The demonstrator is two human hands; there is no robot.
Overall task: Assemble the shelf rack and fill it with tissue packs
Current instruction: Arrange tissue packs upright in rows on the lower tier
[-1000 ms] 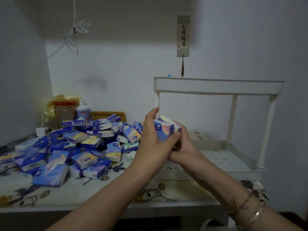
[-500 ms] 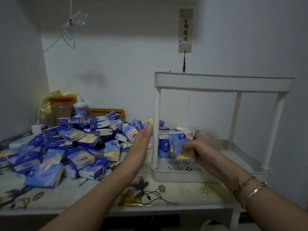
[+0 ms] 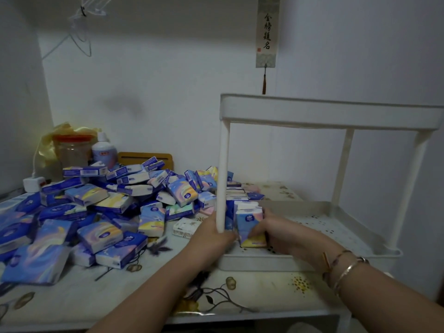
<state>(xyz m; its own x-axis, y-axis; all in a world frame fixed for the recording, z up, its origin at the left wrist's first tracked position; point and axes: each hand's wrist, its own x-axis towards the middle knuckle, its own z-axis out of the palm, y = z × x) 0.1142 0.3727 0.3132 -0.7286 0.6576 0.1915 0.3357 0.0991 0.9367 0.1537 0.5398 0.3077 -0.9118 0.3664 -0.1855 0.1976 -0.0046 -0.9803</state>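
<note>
A white two-tier shelf rack [image 3: 331,111] stands on the right of the table. A few upright tissue packs [image 3: 249,224] stand at the left end of its perforated lower tray [image 3: 319,224]. My right hand [image 3: 276,233] is inside the tray, gripping those packs from the right. My left hand [image 3: 211,233] is at the rack's front left post [image 3: 222,179], its fingers curled round the post's base and touching the packs. A big pile of blue and pastel tissue packs [image 3: 101,207] lies to the left.
A red-lidded jar [image 3: 72,150], a white bottle [image 3: 103,150] and a yellow bag stand at the back left, with a white plug block [image 3: 33,183] beside them. A wooden stand [image 3: 146,157] is behind the pile. A scroll [image 3: 268,32] hangs on the wall.
Both hands held packs in the air in front of the rack; my right hand has brought them down into the lower tray, and my left hand has moved to the front left post.
</note>
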